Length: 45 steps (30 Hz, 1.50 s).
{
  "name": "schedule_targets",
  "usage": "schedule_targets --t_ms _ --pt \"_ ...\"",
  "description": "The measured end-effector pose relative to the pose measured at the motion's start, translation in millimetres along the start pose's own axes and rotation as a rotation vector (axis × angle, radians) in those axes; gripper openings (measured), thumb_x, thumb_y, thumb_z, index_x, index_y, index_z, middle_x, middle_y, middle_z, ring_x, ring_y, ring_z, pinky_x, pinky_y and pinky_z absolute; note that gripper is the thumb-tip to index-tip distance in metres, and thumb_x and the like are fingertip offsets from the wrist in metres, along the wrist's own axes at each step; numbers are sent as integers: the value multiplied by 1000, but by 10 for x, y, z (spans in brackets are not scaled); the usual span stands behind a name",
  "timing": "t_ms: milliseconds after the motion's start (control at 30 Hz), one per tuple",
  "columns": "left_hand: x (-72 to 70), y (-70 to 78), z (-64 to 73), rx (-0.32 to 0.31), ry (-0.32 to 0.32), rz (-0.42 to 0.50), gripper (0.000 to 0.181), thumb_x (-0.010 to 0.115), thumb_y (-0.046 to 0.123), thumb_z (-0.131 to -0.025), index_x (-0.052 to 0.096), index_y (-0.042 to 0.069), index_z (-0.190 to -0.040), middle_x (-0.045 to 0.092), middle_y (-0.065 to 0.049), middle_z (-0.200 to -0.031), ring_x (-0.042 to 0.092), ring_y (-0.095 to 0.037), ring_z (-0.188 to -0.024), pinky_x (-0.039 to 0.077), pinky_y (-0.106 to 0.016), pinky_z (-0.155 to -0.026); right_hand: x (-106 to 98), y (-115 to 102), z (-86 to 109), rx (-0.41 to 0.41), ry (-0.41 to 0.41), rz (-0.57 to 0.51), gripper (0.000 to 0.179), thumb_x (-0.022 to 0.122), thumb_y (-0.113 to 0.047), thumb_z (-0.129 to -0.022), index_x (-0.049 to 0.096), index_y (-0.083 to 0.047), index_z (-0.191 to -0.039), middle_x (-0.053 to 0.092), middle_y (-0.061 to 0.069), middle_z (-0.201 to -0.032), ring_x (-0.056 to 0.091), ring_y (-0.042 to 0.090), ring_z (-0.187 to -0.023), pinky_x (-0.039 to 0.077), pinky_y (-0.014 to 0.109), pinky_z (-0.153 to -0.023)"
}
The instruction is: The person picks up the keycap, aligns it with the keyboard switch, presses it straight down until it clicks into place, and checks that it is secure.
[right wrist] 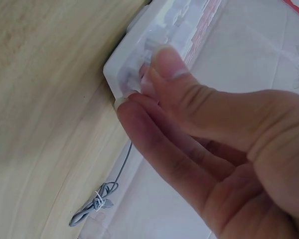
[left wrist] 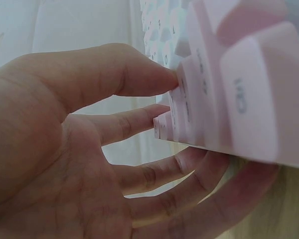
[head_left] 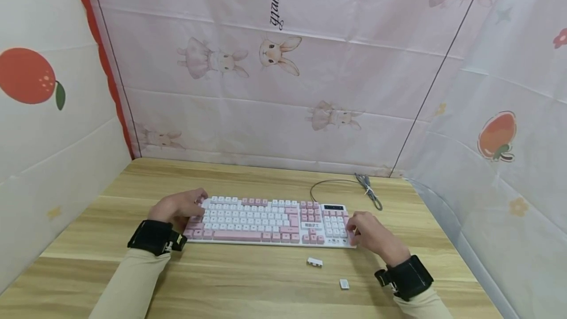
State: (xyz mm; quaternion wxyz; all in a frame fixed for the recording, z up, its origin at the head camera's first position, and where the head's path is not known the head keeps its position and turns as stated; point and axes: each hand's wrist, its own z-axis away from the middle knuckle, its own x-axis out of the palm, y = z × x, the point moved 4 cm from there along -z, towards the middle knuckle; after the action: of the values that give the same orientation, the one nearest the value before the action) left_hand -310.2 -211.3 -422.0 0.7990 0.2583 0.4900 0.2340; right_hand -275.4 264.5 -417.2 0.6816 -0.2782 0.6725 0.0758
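A white and pink keyboard [head_left: 252, 220] lies on the wooden table, spanning the space between both hands. My left hand [head_left: 177, 206] grips its left end; in the left wrist view the thumb [left wrist: 139, 74] rests on the pink keys while other fingers reach beneath the edge. At the right end, my right hand [head_left: 372, 230] holds the keyboard, thumb [right wrist: 172, 67] over the top and fingertips at the side edge. In front of the keyboard lie a white elongated piece [head_left: 315, 262] and a small white keycap [head_left: 344, 284].
A grey cable [head_left: 367, 191], bundled with a white tie, lies behind the keyboard's right part. The wooden table [head_left: 248, 284] is bordered by a printed cloth backdrop [head_left: 248, 127] at the back and cloth walls at both sides.
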Motion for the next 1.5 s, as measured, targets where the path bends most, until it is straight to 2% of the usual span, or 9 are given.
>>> schedule_targets --t_ms 233,433,667,867,1067,1300,1367,1500 --pt "-1 -1 -5 11 3 -8 59 61 9 -93 39 3 -147 44 -31 -141 61 -35 -100 61 -44 -67 -6 -2 -8 -48 34 49 17 87 3 -73 79 0 -87 70 5 -81 61 12 -74 53 24 -65" --pt "-3 6 -10 17 6 -24 58 61 9 -93 39 3 -147 45 -31 -139 61 -35 -99 62 -44 -67 -2 -7 9 -26 44 46 14 87 3 -73 76 -5 -75 60 -1 -78 49 9 -71 44 20 -61" --pt "-7 5 -16 18 6 -28 58 60 9 -93 39 4 -146 44 -31 -140 61 -35 -100 62 -44 -67 9 35 3 33 23 10 9 87 1 -74 81 -4 -78 58 -2 -76 47 10 -70 42 20 -60" --pt "-15 7 -22 33 -1 -47 58 60 9 -93 38 3 -147 41 -33 -143 62 -34 -99 61 -44 -69 2 83 11 4 -6 -82 7 85 -1 -77 82 -5 -81 62 -4 -75 50 4 -63 45 18 -52" --pt "-9 -2 -22 39 -5 -40 58 59 9 -94 37 2 -148 41 -33 -143 62 -35 -100 62 -44 -68 -4 121 13 -22 -22 -149 10 82 3 -79 83 -1 -88 70 1 -79 54 0 -60 48 17 -52" --pt "-7 -14 -23 28 -10 -23 59 60 10 -95 36 3 -149 40 -33 -144 62 -34 -99 62 -43 -68 -8 153 18 -61 -27 -165 9 80 3 -81 81 -5 -78 69 -2 -75 54 -2 -60 48 16 -54" --pt "-5 -12 -21 29 -14 -17 59 59 10 -95 35 3 -149 40 -33 -143 62 -34 -98 61 -43 -67 -4 162 23 -58 -22 -170 11 80 3 -82 81 -6 -76 71 -1 -76 56 -1 -60 49 16 -55" --pt "-3 -14 -29 27 -14 -22 59 59 10 -95 36 3 -149 41 -33 -142 62 -34 -98 61 -43 -68 9 171 42 -19 -29 -190 7 80 3 -82 83 -3 -83 76 4 -84 58 1 -61 50 17 -54"
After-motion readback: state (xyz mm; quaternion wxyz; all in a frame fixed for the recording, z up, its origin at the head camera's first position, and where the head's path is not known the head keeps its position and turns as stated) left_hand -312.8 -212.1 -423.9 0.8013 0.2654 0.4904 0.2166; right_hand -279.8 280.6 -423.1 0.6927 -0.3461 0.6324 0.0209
